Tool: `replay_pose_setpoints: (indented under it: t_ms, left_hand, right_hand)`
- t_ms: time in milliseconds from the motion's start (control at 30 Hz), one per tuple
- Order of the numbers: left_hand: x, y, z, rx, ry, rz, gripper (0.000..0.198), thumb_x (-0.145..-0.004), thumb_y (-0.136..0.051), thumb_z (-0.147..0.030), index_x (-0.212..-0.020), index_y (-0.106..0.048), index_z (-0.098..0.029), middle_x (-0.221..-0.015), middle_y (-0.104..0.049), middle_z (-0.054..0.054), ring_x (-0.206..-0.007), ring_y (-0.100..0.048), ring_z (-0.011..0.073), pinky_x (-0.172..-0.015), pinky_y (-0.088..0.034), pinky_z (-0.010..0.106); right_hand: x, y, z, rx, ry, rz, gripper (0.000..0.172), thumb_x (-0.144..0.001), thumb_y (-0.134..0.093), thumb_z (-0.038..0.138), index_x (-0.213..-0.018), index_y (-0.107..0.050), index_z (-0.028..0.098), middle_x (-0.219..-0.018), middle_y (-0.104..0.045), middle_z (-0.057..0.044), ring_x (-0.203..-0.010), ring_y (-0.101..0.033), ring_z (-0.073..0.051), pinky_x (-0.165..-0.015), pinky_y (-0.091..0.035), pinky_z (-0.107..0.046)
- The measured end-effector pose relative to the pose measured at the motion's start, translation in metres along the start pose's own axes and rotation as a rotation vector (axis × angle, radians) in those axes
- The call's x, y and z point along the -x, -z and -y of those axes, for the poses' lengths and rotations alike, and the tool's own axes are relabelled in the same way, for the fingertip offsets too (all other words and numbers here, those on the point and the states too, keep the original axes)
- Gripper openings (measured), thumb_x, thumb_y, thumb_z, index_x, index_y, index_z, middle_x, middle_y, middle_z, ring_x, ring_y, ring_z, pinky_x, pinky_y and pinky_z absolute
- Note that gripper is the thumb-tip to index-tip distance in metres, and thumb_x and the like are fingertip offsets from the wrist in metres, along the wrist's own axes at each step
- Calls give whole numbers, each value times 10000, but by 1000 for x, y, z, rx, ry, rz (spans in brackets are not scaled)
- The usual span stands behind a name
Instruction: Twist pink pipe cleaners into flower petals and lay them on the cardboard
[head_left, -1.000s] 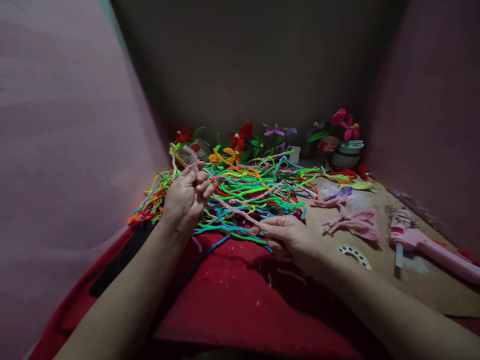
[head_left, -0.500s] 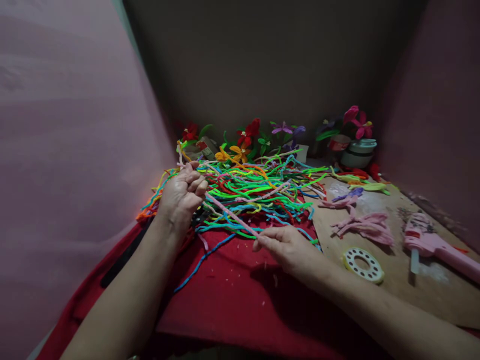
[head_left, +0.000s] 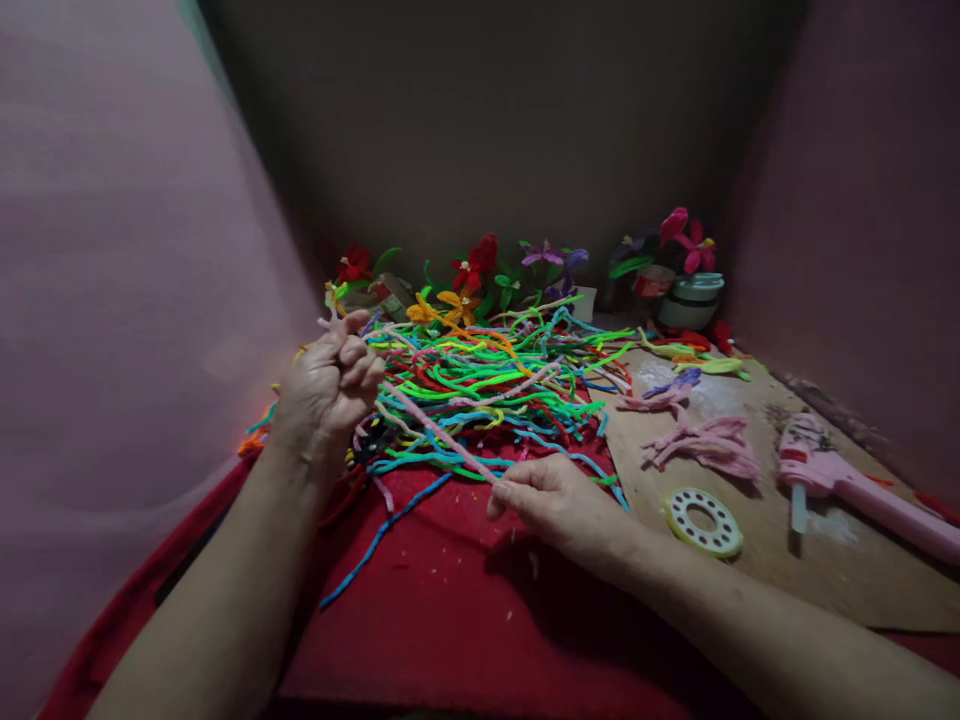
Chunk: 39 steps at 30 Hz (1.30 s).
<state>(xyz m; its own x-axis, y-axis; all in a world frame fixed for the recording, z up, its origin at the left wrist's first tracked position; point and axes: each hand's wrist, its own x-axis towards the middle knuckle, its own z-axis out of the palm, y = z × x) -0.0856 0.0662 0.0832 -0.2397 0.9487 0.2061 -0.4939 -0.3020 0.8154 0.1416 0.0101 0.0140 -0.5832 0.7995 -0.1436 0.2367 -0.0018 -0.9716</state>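
A pale pink pipe cleaner (head_left: 439,435) runs taut between my two hands. My left hand (head_left: 326,390) is closed round its upper end, fingers curled, at the left edge of the pile. My right hand (head_left: 544,500) pinches its lower end just above the red cloth (head_left: 450,600). Behind both hands lies a tangled pile of pipe cleaners (head_left: 495,385) in green, blue, red, yellow and orange. One blue pipe cleaner (head_left: 382,535) trails loose toward me across the cloth.
A brown board (head_left: 840,560) at the right carries a pink glue gun (head_left: 847,485), a white ring with holes (head_left: 703,522) and finished pink pieces (head_left: 705,445). Pipe-cleaner flowers (head_left: 472,275) and a small pot (head_left: 694,300) line the back. Pink walls close in on both sides.
Both hands have drawn the pink pipe cleaner down and left, out of the pile. My right hand has come nearer to me. The view has shifted slightly.
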Motion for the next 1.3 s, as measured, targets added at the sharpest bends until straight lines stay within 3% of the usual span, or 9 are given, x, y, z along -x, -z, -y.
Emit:
replay_pose_setpoints:
  t_ms: [67, 167, 333, 533, 733, 900, 1000, 1100, 1300]
  left_hand:
    - [4, -7, 8, 57, 64, 76, 345, -883, -411, -396, -863, -600, -109, -616, -593, 17, -531, -570, 85, -539, -501, 204]
    - [16, -15, 22, -75, 111, 203, 407, -790, -548, -448, -969, -626, -91, -961, -648, 125, -885, -615, 193, -758, -517, 295]
    - [27, -14, 38, -376, 251, 302, 183, -740, -650, -269, -759, -675, -89, -690, -638, 49, -634, -584, 99, -616, -482, 190]
    - [23, -12, 39, -225, 195, 232, 114, -739, -646, -208, -716, -652, -97, -623, -603, 17, -447, -477, 37, -394, -377, 132]
    - [23, -13, 40, -163, 142, 129, 112, -753, -619, -172, -672, -637, -97, -617, -615, 26, -442, -529, 65, -381, -418, 159]
    - [25, -15, 45, -206, 123, 93, 125, -698, -679, -218, -718, -658, -96, -531, -566, -10, -424, -534, 75, -377, -424, 170]
    - [26, -17, 47, -138, 132, 55, 150, -672, -700, -209, -766, -666, -97, -545, -564, -24, -428, -531, 61, -375, -411, 158]
    - [29, -20, 49, -79, 123, 29, 154, -663, -702, -187, -778, -670, -91, -572, -588, -14, -451, -554, 70, -362, -405, 156]
    - [42, -28, 60, -39, 174, 76, 175, -640, -720, -181, -778, -667, -88, -617, -606, -1, -485, -571, 78, -349, -419, 148]
  right_hand:
    - [0, 2, -2, -106, 1, -49, 252, -802, -481, 294, -699, -634, 123, -373, -251, 96, -352, -200, -49, -403, -141, -219]
    - [-2, 4, -5, -212, 0, -97, 264, -792, -498, 344, -690, -614, 129, -354, -248, 104, -333, -186, -42, -389, -111, -216]
    - [-4, 4, -11, -320, -42, -74, 264, -774, -537, 377, -698, -615, 137, -362, -263, 103, -333, -167, -41, -363, -80, -220]
    - [-3, 10, -2, -471, 12, -117, 275, -744, -583, 379, -810, -666, 125, -394, -261, 100, -364, -182, -43, -385, -93, -226]
    - [-4, 11, -3, -437, 106, -276, 249, -719, -635, 378, -694, -665, 133, -415, -368, 71, -371, -267, -38, -386, -138, -217]
    - [-9, 20, -8, -735, 150, -374, 189, -667, -702, 294, -761, -656, 137, -459, -509, 42, -358, -347, -37, -350, -208, -172]
    - [-10, 31, -5, -1051, 197, -307, 214, -666, -684, 240, -855, -631, 157, -569, -600, 20, -399, -449, -60, -400, -384, -185]
    - [-8, 33, -2, -1219, 119, -176, 299, -657, -679, 185, -945, -608, 146, -806, -679, -38, -561, -583, -90, -539, -496, -203]
    - [-7, 14, -4, -1034, 142, -141, 376, -730, -645, 165, -1091, -542, 148, -846, -686, -73, -594, -624, -113, -622, -504, -249]
